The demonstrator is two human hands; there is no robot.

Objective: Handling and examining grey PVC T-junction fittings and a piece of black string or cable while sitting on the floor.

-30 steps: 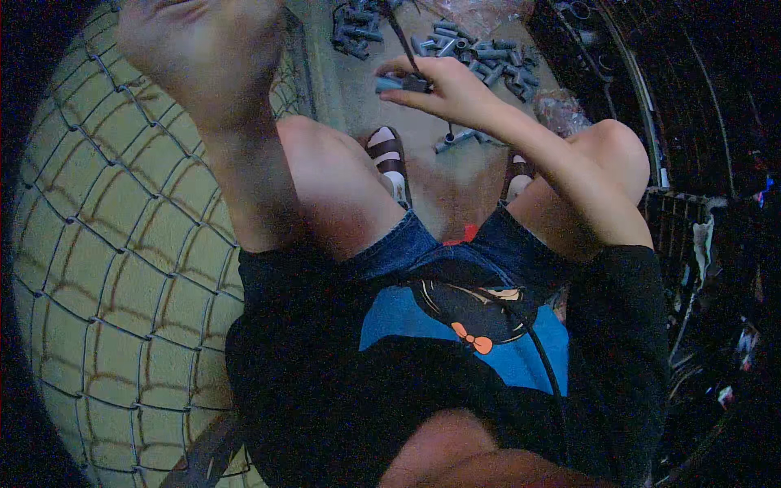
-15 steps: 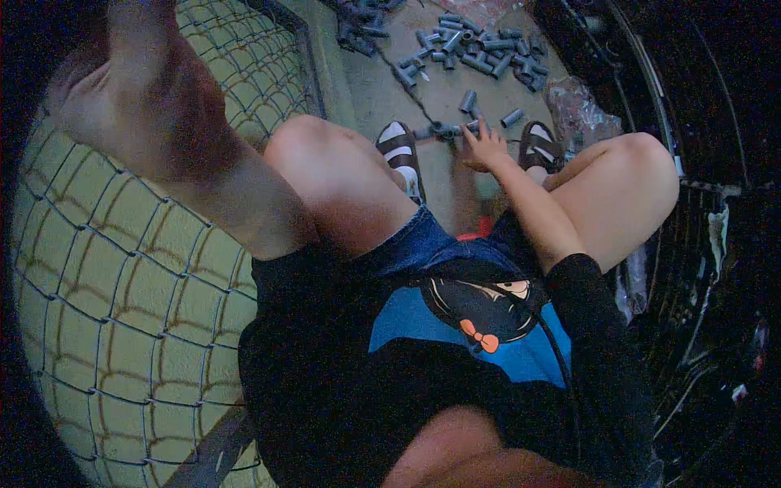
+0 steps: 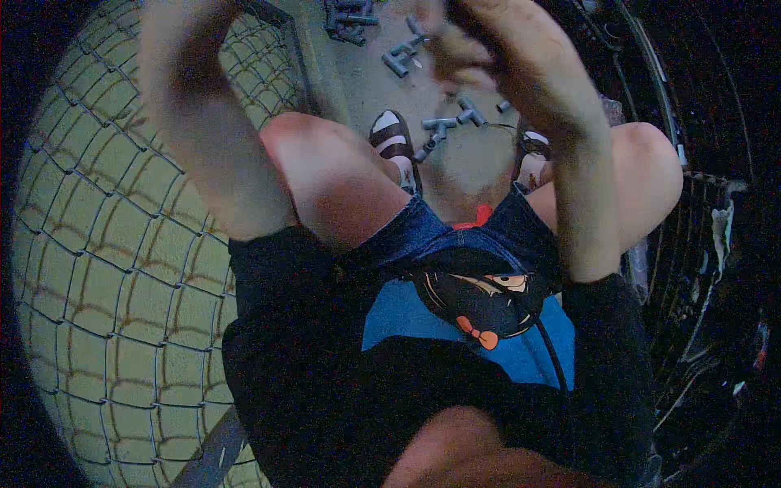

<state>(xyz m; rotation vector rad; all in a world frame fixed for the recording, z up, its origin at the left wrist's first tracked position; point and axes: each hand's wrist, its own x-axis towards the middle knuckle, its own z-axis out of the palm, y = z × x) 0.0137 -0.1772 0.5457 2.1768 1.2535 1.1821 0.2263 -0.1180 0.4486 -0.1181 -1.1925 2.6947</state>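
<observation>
Both my hands are raised close to the upper edge and smeared by motion. My left hand (image 3: 191,37) is partly cut off at the top left, in front of the wire mesh, and its fingers cannot be made out. My right hand (image 3: 464,61) hangs over the floor at the top middle; whether it holds anything is blurred. Below it, between my feet, lie grey T-shaped pipe fittings: one tee fitting (image 3: 471,112) on the right, another tee fitting (image 3: 440,124) beside it, and a further fitting (image 3: 426,149) by my left sandal.
A chain-link mesh (image 3: 122,276) covers the left side. More grey fittings (image 3: 350,20) lie in a heap at the top, with a few others (image 3: 399,60) nearer. My sandals (image 3: 391,134) stand on the floor. Dark clutter (image 3: 708,268) fills the right side.
My right hand has risen from the fittings between my feet toward the top edge. My left arm has shifted up and slightly right. Fittings between my feet lie in different places.
</observation>
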